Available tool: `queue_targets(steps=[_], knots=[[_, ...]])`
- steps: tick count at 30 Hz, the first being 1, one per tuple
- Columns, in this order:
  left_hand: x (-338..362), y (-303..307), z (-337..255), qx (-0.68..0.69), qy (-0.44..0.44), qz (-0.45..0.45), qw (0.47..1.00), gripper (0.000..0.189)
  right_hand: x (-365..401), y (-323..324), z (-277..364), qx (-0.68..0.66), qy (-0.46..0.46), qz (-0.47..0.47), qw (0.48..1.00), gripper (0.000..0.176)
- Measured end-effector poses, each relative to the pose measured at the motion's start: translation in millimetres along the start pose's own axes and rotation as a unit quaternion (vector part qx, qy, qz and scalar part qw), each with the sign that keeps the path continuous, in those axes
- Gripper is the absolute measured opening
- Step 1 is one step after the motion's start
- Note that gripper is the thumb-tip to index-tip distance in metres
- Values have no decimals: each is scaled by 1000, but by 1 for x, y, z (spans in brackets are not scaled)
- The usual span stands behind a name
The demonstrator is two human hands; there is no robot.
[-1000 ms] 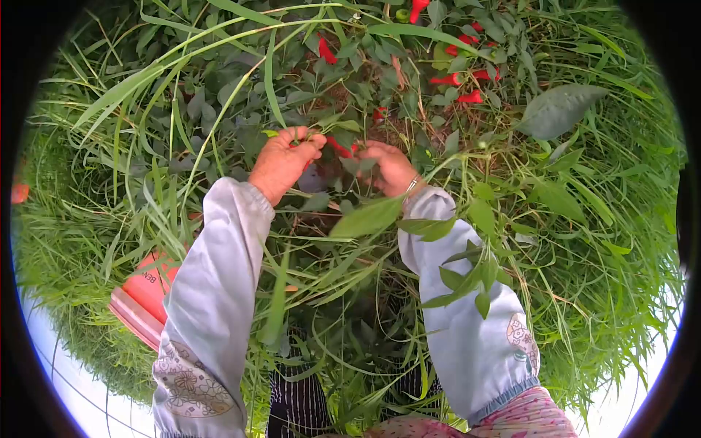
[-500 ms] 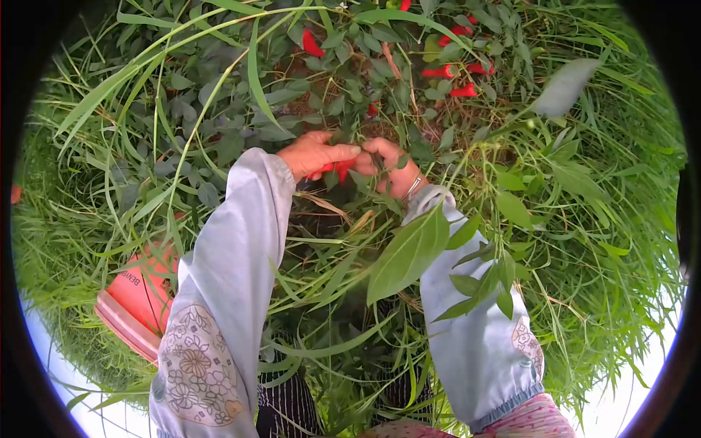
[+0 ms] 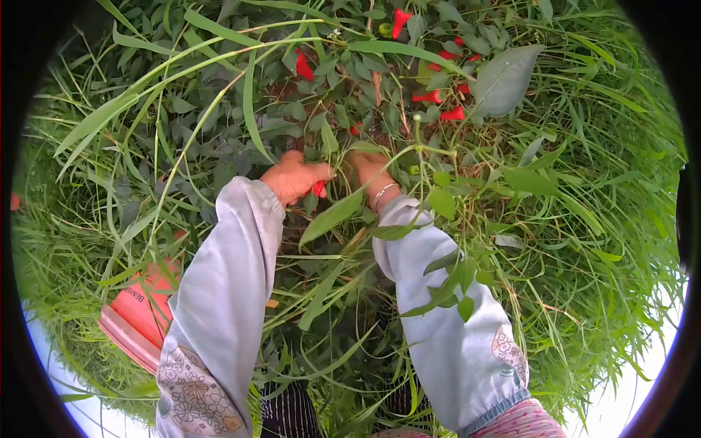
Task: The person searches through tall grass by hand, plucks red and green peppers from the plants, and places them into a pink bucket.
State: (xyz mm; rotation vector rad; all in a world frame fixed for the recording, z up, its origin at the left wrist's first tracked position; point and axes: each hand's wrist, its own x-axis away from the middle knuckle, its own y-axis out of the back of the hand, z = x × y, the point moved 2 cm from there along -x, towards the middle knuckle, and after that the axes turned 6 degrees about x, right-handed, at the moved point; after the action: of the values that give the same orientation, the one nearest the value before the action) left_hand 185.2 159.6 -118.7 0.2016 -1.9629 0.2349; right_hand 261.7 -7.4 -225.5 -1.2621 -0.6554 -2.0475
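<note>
My left hand point(image 3: 296, 179) is closed, its thumb pointing right, and a red chili pepper point(image 3: 319, 188) shows just under the thumb. Part of that pepper is covered by the fingers. Close by on the right, my right hand point(image 3: 371, 171) reaches in among the pepper plant's leaves, a silver bracelet point(image 3: 385, 194) at its wrist. Leaves hide its fingertips, so I cannot see what they touch. A small red pepper point(image 3: 355, 128) shows between leaves just above the hands.
More red peppers point(image 3: 453, 114) hang at the upper right, another red pepper point(image 3: 304, 66) at the upper left. A red bucket point(image 3: 139, 310) leans in the grass at lower left. Long grass blades and a large leaf point(image 3: 505, 82) cross the view.
Both hands have come apart slightly and sit a little lower and more to the left in view. My right hand's fingers have gone behind leaves. Less red shows at my left hand.
</note>
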Motion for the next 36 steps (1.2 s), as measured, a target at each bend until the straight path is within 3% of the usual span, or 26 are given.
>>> queue_targets(steps=[1,2,3,4,5,6,7,8,9,11,13,16,19,21,23,25,26,27,29,31,32,34,35,36], knots=[[4,-2,-5,24,-5,11,1000,37,-38,3,-21,74,-6,-64,995,40],[12,-5,-9,49,-10,21,999,36,-67,12,-26,437,114,-111,885,43],[19,-7,-13,73,-14,31,997,36,-81,10,-44,121,218,-46,967,40],[14,-7,-10,49,4,-2,999,35,-53,0,-29,-211,296,26,931,37],[12,-6,-8,45,3,-4,999,37,-28,4,8,10,245,-102,964,32],[10,-5,-6,42,3,-7,999,39,-2,8,45,229,152,-198,941,28],[11,-5,-7,39,2,-10,999,41,-6,4,44,51,210,-148,965,27],[14,-7,-5,112,23,-12,993,51,-7,-4,41,-128,260,-91,953,25],[14,-9,-2,144,15,-21,989,54,-15,-9,31,-302,298,-32,905,24],[15,-12,0,208,-3,-38,977,60,-40,-12,15,-352,189,-34,916,28],[22,-16,-11,199,6,-7,980,39,17,-12,30,-133,143,-105,975,33],[34,-19,-27,136,23,-11,990,21,37,-7,9,-30,166,-82,982,30],[33,-11,-29,109,38,-13,993,22,62,-5,-20,-70,159,14,985,20],[34,-12,-29,119,46,-4,992,24,78,-3,-25,30,243,-68,967,19],[34,-15,-30,118,51,-1,992,25,95,-1,-9,-8,250,-99,963,19],[39,-27,-18,12,107,130,986,28,112,1,30,-180,177,-82,964,19],[48,-37,-1,-42,86,151,984,29,105,6,31,-141,175,-61,973,20],[58,-42,17,-80,-21,98,992,29,99,6,35,-141,193,-38,970,20],[80,-32,20,122,30,55,990,30,99,5,55,-142,233,3,962,23],[81,-18,23,46,-58,47,996,28,123,2,75,-8,300,-31,953,22],[81,-14,20,-30,-92,63,993,30,138,1,85,2,315,10,949,22],[97,-21,11,-123,-80,80,986,25,146,-3,88,69,384,73,918,23],[107,-25,8,-168,-70,86,979,22,148,-10,82,81,372,103,919,23],[101,-29,29,-283,-137,75,946,23,155,-14,73,95,353,139,920,24]])
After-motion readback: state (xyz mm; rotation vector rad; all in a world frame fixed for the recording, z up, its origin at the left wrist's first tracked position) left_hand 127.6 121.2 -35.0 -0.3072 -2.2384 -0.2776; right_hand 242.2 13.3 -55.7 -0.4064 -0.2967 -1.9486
